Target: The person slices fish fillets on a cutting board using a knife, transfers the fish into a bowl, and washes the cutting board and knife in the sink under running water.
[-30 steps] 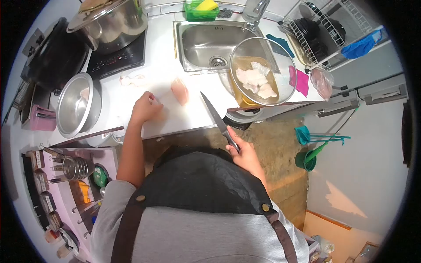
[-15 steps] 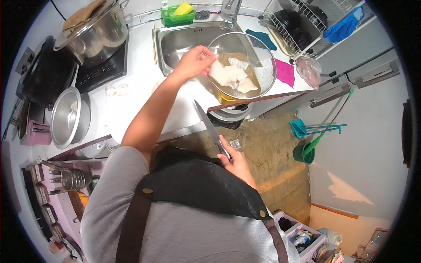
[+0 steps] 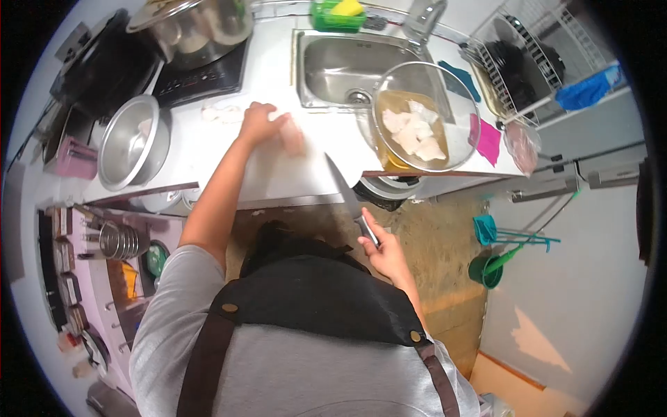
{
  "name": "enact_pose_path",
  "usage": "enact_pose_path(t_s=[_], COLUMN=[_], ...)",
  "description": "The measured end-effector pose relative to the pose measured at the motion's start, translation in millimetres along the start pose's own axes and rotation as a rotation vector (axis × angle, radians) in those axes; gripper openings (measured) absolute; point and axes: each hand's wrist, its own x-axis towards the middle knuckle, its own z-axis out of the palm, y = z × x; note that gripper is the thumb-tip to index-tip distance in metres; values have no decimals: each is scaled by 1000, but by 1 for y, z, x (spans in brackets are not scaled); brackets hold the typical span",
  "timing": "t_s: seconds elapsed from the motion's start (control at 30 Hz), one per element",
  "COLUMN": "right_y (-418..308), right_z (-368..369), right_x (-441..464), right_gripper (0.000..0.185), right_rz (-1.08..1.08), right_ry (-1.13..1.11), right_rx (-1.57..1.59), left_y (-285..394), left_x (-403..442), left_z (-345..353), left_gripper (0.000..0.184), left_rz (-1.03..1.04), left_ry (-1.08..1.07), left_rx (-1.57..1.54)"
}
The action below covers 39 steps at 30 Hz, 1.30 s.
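My left hand [image 3: 261, 125] is over the white counter, its fingers closed at the upper edge of a pale pink piece of raw meat [image 3: 293, 137]. That piece is smeared by motion. In my right hand [image 3: 384, 251] is a knife [image 3: 343, 184], gripped by its handle, its blade pointing up and away toward the counter edge. A large round mesh strainer [image 3: 453, 165] holds several pale pieces of meat [image 3: 415, 132] and sits right of the knife. Another pale piece [image 3: 221, 113] lies on the counter, left of my left hand.
A steel bowl [image 3: 161, 142] with a bit of meat inside stands at the left. Behind it are an induction cooktop [image 3: 198, 82] and a big steel pot [image 3: 208, 35]. The sink [image 3: 333, 66] is at the back, a dish rack [image 3: 514, 69] at the right.
My left hand has left the strainer, where it held a pale piece, and moved left to the meat on the counter. The knife stays in my right hand. The camera view has shifted.
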Motion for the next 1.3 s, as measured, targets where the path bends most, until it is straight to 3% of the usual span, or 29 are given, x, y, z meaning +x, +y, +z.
enact_pose_path(t_s=[0.13, 0.23, 0.3, 0.43, 0.53, 0.7, 0.73, 0.8, 0.87, 0.93, 1.03, 1.13, 1.27, 1.3], right_y=[-19, -27, -40, -52, -44, -41, -42, -44, -42, -47, -48, -45, -43, -44], right_z=[2, 15, 25, 43, 50, 46, 46, 45, 50, 53, 54, 58, 56, 55], right_x=[10, 12, 6, -6, -7, -14, -15, -17, -16, -15, -11, -7, -5, -6], right_gripper=[61, 62, 61, 60, 60, 60, 60, 60, 60, 61, 61, 61, 59, 60], right_rz=[28, -65, -3, 125, 116, 144, 137, 198, 205, 203, 197, 144, 90, 101], right_ry=[22, 123, 132, 137, 163, 252, 278, 242, 268, 239, 241, 253, 227, 221], right_rx=[-27, 74, 137, 337, 341, 378, 378, 379, 369, 392, 352, 366, 314, 322], left_y=[20, 19, 20, 28, 29, 34, 34, 34, 33, 37, 45, 50, 47, 44], left_x=[4, 15, 24, 30, 37, 51, 51, 49, 57, 65, 67, 64, 69, 68], left_z=[-8, -7, -8, -8, -10, -28, -28, -29, -26, -21, -17, -21, -12, -12], left_gripper=[52, 58, 64, 69, 72, 71, 71, 70, 67, 63, 59, 56, 52, 49], left_rz=[32, -3, 19, -13, -43, 190, 187, 518, 576, 796, 731, 631, 693, 816], left_ry=[-128, -264, -483, -427, -533, -931, -932, -720, -764, -836, -1000, -1005, -1068, -980], left_rx=[-27, 19, -188, -91, -90, 10, 13, 194, 157, 173, 198, 217, 256, 243])
